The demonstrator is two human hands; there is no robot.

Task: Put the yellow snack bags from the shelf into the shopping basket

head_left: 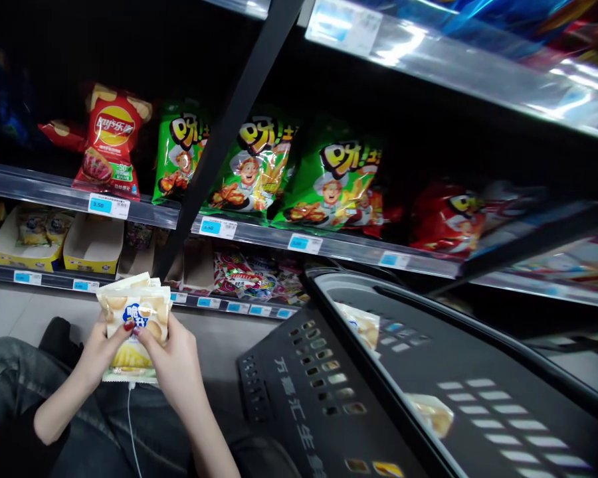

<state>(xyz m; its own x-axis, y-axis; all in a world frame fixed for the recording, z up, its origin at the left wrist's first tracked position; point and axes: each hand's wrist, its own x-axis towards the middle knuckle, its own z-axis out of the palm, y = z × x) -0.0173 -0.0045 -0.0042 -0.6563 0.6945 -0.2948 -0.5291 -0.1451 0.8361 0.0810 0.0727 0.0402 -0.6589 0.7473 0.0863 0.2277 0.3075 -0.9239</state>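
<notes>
Between my two hands, above my lap, is a small stack of snack packets (135, 352), cream and yellow with a blue logo on the front one. My left hand (99, 352) grips the left side, its thumb pressed on the front. From the right side my right hand (172, 355) holds the same stack, thumb also on the front. The fingers behind the packets are hidden. To the right stands a dark grey shopping basket (279, 372), in which a similar cream packet (363, 325) and another snack packet (431, 415) partly show.
A shelf ahead carries a red chip bag (112, 143), several green snack bags (249, 166) and a red bag (448, 219). Below, a yellow-edged display box (94, 242) sits beside a box of small packets (27, 249). A black shelf post (229, 119) slants between sections. A white cable (131, 425) hangs below the packets.
</notes>
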